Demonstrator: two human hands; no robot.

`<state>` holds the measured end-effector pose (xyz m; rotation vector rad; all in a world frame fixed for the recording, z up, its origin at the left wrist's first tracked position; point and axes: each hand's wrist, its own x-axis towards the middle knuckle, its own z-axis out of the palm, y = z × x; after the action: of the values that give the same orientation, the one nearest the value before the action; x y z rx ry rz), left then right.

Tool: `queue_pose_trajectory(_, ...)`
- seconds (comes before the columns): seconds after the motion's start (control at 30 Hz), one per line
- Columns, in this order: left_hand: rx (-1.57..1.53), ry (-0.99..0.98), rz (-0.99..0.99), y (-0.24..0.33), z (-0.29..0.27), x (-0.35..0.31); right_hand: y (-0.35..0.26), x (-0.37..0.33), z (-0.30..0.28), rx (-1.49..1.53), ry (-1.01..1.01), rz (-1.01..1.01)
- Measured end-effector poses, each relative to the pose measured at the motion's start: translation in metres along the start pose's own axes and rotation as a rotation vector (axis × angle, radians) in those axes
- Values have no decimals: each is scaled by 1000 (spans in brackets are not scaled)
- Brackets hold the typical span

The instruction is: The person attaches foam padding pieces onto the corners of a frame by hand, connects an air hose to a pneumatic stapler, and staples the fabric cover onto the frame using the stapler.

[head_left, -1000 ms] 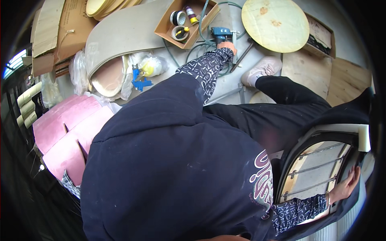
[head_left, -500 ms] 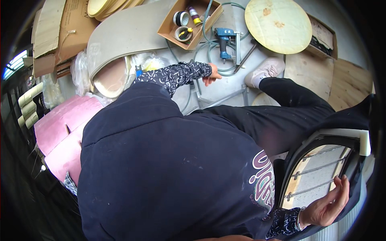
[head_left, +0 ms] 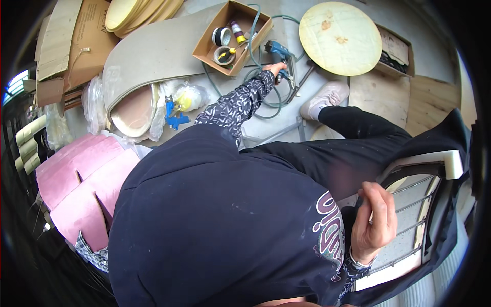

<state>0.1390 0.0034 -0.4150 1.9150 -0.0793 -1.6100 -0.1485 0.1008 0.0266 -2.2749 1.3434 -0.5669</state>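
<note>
My left hand (head_left: 276, 68) reaches forward, its fingers wrapped round the grip of a blue pneumatic staple gun (head_left: 279, 50). The gun is tilted, close to the floor. Its grip is partly covered by the hand. My right hand (head_left: 376, 222) is raised beside my torso with the fingers loosely bent and apart; I see nothing in it. Beyond that hand lies a seat frame (head_left: 444, 165) with dark fabric round it, its pale wooden edges crossed by metal springs (head_left: 409, 204).
A cardboard box (head_left: 232, 38) with tape rolls stands near the left hand, a green hose (head_left: 254, 30) running over it. A round pale board (head_left: 340, 38) lies ahead. Blue spray guns (head_left: 175, 115), a curved grey panel (head_left: 153, 56) and pink pieces (head_left: 84, 169) are at left.
My left hand has moved forward onto the staple gun, which has tilted and shifted slightly. My right hand has risen from the seat frame toward my torso, its fingers more bent.
</note>
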Motion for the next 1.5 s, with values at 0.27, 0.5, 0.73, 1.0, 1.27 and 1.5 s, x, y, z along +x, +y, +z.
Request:
queue_pose_trajectory(0.27, 218, -183, 865, 84, -62, -211, 0, 49, 72, 599, -172, 269)
queue_pose_trajectory(0.5, 371, -5, 1748, 122, -25, -343, -52, 86, 78, 783, 45, 154)
queue_pose_trajectory(0.73, 381, 88, 1902, 109, -12, -356, -39, 75, 70, 855, 190, 309)
queue_pose_trajectory(1.0, 242, -307, 1809, 141, -61, -330, -51, 89, 68, 1088, 180, 313)
queue_pose_trajectory(1.27, 793, 250, 1206, 94, -140, -139, -35, 85, 54, 956, 142, 192)
queue_pose_trajectory(1.5, 1955, -344, 1037, -144, -140, -62, -62, 81, 46, 905, 180, 23)
